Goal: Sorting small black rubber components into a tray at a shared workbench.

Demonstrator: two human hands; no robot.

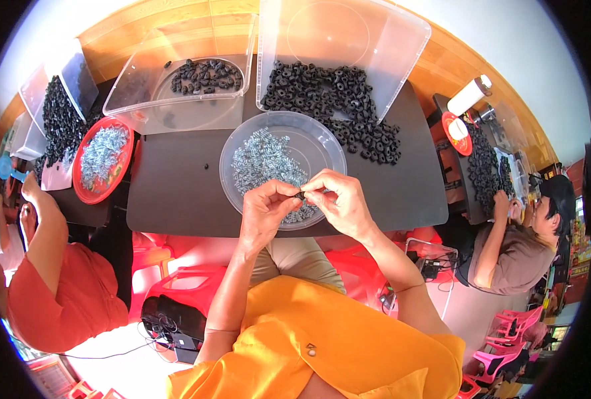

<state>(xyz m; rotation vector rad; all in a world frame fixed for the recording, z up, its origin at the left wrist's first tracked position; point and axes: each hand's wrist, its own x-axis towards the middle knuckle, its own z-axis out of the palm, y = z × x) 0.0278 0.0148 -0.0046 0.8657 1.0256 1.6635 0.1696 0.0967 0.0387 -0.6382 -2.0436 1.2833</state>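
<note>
Over the near side of a clear round basin [332,149], my left hand [265,209] and my right hand [342,203] meet at the fingertips. Both pinch a small black part [301,195]; the fingers cover most of it, and its exact kind is hidden. Beneath and beyond them lies a heap of small silvery-blue pieces that look like metal springs [262,159]. Behind the basin, many black round parts with holes [322,90] spill from a clear plastic bin [402,50] tipped on its side.
A second clear bin [176,110] at the back left holds black parts [205,76]. One loose black bit [206,166] lies on the dark table [169,193]. A red basin [133,159] of springs stands left. People sit at tables on both sides; red stools [196,286] stand below.
</note>
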